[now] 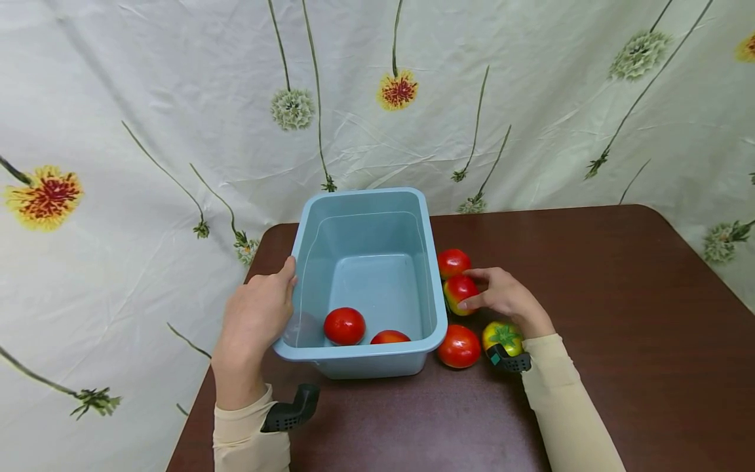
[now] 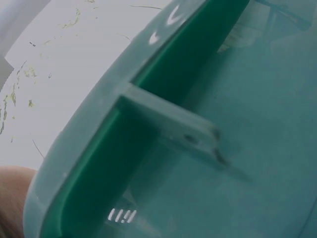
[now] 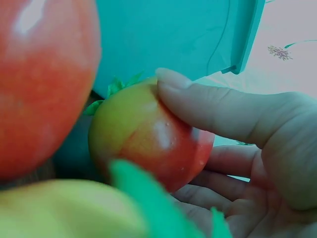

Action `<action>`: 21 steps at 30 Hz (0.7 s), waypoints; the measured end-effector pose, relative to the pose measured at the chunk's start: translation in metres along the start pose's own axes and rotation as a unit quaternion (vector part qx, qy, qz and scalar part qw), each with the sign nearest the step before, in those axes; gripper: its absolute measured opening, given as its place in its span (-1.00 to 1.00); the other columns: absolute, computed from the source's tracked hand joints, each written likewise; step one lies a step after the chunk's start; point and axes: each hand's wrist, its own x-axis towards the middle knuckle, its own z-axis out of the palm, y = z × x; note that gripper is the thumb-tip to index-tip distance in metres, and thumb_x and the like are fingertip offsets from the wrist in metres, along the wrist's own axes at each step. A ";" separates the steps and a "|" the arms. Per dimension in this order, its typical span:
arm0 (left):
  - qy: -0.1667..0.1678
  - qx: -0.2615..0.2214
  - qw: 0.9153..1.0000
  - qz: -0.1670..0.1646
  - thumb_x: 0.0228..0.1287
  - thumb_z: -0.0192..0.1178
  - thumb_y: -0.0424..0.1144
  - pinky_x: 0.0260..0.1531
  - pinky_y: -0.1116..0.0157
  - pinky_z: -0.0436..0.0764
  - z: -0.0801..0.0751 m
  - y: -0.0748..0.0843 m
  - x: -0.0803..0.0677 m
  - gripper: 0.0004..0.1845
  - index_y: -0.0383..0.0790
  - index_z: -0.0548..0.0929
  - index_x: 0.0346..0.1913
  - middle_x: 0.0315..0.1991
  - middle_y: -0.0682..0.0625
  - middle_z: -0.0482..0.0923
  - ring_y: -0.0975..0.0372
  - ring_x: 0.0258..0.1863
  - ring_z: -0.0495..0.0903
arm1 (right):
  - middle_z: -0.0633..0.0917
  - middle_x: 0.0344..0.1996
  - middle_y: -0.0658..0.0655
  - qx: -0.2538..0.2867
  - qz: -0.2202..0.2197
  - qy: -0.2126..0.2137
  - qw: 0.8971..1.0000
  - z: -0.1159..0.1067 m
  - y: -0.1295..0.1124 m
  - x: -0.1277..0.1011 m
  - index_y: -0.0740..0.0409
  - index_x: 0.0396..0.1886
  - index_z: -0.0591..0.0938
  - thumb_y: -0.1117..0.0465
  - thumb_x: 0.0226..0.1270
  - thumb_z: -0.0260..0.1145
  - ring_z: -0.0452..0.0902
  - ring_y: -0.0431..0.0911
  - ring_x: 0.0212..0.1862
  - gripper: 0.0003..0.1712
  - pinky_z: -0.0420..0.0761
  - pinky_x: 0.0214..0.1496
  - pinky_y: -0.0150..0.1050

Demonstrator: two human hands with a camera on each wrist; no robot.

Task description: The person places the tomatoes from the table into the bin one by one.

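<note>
While the left hand (image 1: 255,319) gripped the blue tub's (image 1: 370,197) left rim, seen from above, the right hand (image 1: 503,295) curled round a red-yellow tomato (image 1: 459,290) just right of the tub, nearer that hand. The left wrist view showed only the tub's rim (image 2: 99,134). In the right wrist view the thumb (image 3: 208,106) and fingers pinched the tomato (image 3: 148,136) against the tub wall (image 3: 163,34).

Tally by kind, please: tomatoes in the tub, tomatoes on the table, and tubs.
Tomatoes in the tub: 2
Tomatoes on the table: 4
Tub: 1
Total: 7 things, 6 of them tomatoes
</note>
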 end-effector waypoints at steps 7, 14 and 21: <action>-0.004 -0.003 1.000 -0.004 0.47 -0.02 -0.25 -0.52 0.05 0.59 0.000 0.001 0.000 -0.48 -0.32 0.30 0.42 -0.20 -0.36 0.66 -0.05 -0.46 0.61 | 0.55 0.17 0.33 0.020 -0.020 -0.004 1.000 -0.004 0.001 -0.001 0.29 0.41 0.32 0.19 0.07 0.49 0.48 0.17 0.14 -0.09 0.60 0.12 -0.05; -0.008 -0.009 1.000 -0.004 0.46 -0.01 -0.25 -0.55 0.08 0.57 0.000 0.001 0.000 -0.47 -0.33 0.28 0.42 -0.28 -0.33 0.66 -0.02 -0.49 0.59 | 0.53 0.19 0.36 0.020 -0.036 -0.002 0.999 -0.008 -0.002 -0.004 0.30 0.41 0.31 0.19 0.09 0.49 0.48 0.19 0.16 -0.09 0.60 0.12 -0.04; -0.007 -0.008 1.000 -0.002 0.46 -0.01 -0.25 -0.50 0.05 0.60 0.000 0.001 0.000 -0.47 -0.34 0.28 0.42 -0.23 -0.36 0.66 -0.05 -0.45 0.62 | 0.51 0.22 0.36 0.037 -0.046 0.000 0.998 -0.011 -0.004 -0.008 0.27 0.44 0.28 0.23 0.11 0.46 0.47 0.20 0.19 -0.10 0.60 0.13 -0.06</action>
